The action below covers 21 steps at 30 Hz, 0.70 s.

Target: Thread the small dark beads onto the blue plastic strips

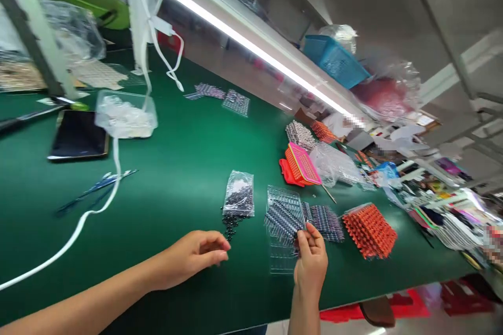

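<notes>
My left hand (198, 255) is over the green table, fingers curved and thumb apart, with nothing visible in it. Just beyond its fingertips lies a small pile of tiny dark beads (231, 227), spilling from the mouth of a clear plastic bag (239, 191) of similar beads. My right hand (312, 259) pinches the right end of a dark piece with rows of thin pins (283, 220). This piece lies at a slant over a clear ribbed plastic tray (282, 261). Beside it, further right, is a stack of similar dark rows (325, 222).
An orange stack (371, 230) stands at the right, with a pink-and-red basket (302, 163) behind. At left are a phone (80, 135), a clear tub (128, 118), tweezers-like blue tools (104, 183) and a white cable (80, 225). A lamp (251, 44) hangs above.
</notes>
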Each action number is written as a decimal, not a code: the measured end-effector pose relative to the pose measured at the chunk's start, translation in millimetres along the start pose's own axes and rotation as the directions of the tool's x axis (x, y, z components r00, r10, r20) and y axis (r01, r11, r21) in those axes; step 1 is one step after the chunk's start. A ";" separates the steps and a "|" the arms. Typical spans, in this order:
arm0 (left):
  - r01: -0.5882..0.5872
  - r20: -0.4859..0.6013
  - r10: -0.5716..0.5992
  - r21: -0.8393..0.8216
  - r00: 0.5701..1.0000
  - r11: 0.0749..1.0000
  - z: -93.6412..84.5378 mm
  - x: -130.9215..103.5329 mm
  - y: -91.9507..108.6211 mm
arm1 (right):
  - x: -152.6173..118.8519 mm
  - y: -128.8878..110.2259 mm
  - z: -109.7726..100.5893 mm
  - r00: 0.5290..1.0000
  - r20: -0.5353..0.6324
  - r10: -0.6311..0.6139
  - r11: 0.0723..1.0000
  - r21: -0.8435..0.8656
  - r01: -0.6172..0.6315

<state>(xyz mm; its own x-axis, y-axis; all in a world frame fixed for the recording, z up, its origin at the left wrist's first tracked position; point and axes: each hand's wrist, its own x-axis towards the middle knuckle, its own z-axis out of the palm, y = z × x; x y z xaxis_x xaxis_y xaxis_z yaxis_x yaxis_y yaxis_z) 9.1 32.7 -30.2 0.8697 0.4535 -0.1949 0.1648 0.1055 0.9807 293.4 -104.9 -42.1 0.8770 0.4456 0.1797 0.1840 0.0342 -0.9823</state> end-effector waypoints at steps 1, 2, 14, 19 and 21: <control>0.021 0.014 -0.020 -0.112 1.000 0.993 -0.1 1.0 -1.3 | -17.3 -2.0 13.5 1.000 0.011 -0.030 0.999 -0.016 0.030; 0.039 0.023 -0.035 -0.220 0.999 0.975 -0.8 2.3 -3.4 | -33.2 -4.1 24.8 0.998 0.011 -0.059 0.997 -0.043 0.059; 0.265 0.279 -0.100 -0.654 0.955 0.709 -25.7 1.8 -12.8 | -76.7 -19.7 51.2 0.418 0.552 -0.722 0.581 0.154 0.799; 0.102 0.025 -0.115 -0.667 0.993 0.738 -21.9 3.4 -9.9 | -76.5 -13.2 57.7 0.694 0.548 -0.467 0.806 -0.058 0.589; 0.010 -0.120 -0.112 -0.641 0.986 0.768 -18.3 6.1 -10.0 | -74.8 -10.7 62.5 0.857 0.470 -0.212 0.947 -0.117 0.299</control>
<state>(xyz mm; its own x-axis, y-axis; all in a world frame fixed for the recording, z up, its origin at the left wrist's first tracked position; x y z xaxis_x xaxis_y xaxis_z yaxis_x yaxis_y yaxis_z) 4.2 50.6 -41.5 0.7837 0.5414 -0.3043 -0.1631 0.6522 0.7403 198.0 -82.7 -48.3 0.5040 0.7948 0.3381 0.4878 0.0611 -0.8708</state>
